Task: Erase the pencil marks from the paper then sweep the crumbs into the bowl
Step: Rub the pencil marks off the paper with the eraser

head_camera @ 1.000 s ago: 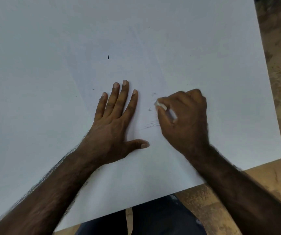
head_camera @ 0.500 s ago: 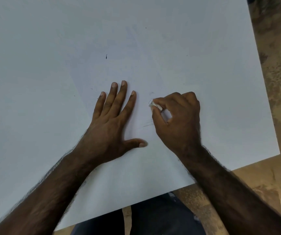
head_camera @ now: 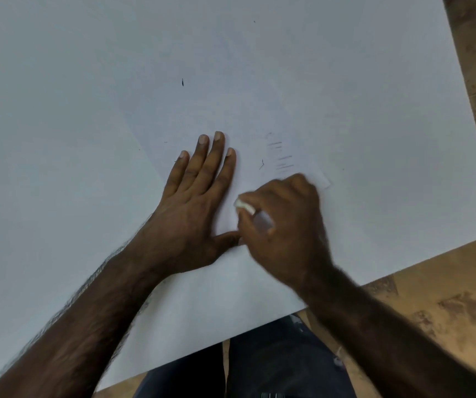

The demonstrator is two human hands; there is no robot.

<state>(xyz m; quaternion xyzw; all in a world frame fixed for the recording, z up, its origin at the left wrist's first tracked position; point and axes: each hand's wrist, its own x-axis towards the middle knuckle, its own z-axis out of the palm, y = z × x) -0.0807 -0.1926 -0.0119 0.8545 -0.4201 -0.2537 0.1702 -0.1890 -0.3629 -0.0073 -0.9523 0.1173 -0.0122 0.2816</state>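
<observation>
Left hand (head_camera: 193, 205) lies flat, fingers spread, pressing the paper (head_camera: 231, 116); right hand (head_camera: 285, 225) pinches a white eraser (head_camera: 244, 206) against the sheet, faint pencil marks (head_camera: 281, 155) just beyond its knuckles.

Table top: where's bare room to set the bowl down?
Free: the wide white table left of the left hand, and the stretch right of the paper up to the table's right edge. Crowded: the middle, where the right hand works the eraser near the pencil marks.
</observation>
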